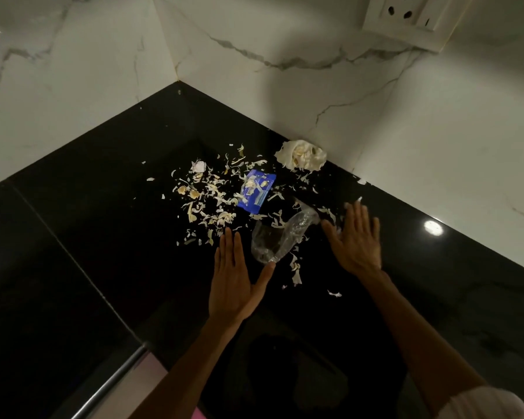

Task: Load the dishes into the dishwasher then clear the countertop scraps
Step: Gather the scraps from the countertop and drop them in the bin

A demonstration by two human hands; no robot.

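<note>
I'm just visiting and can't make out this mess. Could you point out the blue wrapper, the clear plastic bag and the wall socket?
blue wrapper (256, 191): head view, middle of its printed face.
clear plastic bag (277, 237): head view, its crumpled middle.
wall socket (407, 16): head view, white faceplate.

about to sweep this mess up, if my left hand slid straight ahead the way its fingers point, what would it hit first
Likely the loose peel scraps just past the left hand fingertips; the blue wrapper lies farther on and slightly right. The hand's height above the countertop is unclear.
</note>
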